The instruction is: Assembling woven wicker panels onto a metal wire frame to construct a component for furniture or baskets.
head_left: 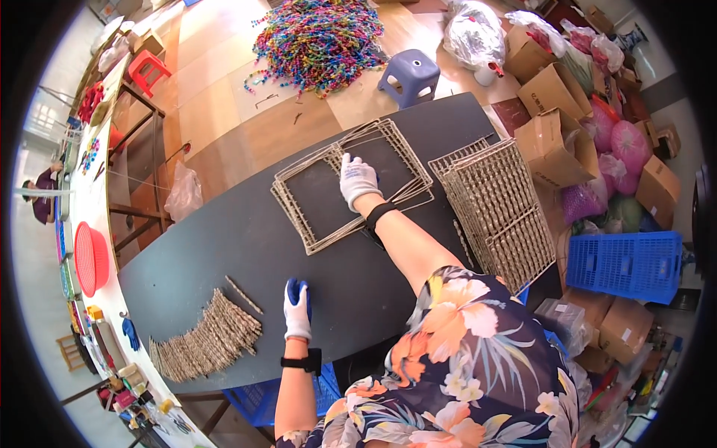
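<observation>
My right hand (pixel 360 181), in a white glove with a blue palm, lies over a stack of rectangular wire frames (pixel 312 247) on the dark table. Its fingers are closed at the bar near the middle of the stack; the palm side is hidden. Closer to the table's front edge, my left hand (pixel 296 308) wears the same kind of glove. Its fingers point away from me, loosely bent and apart, with nothing seen in them. To its left lies a row of twisted, beige-brown rods (pixel 205 340), one single rod (pixel 244 294) apart from the others.
A stack of frames filled with twisted rods (pixel 497 213) stands at the table's right end. Beyond the table are a blue-grey stool (pixel 410 78) and a heap of colourful beaded strands (pixel 317 45). Cardboard boxes (pixel 556 145) and a blue crate (pixel 624 265) crowd the right side.
</observation>
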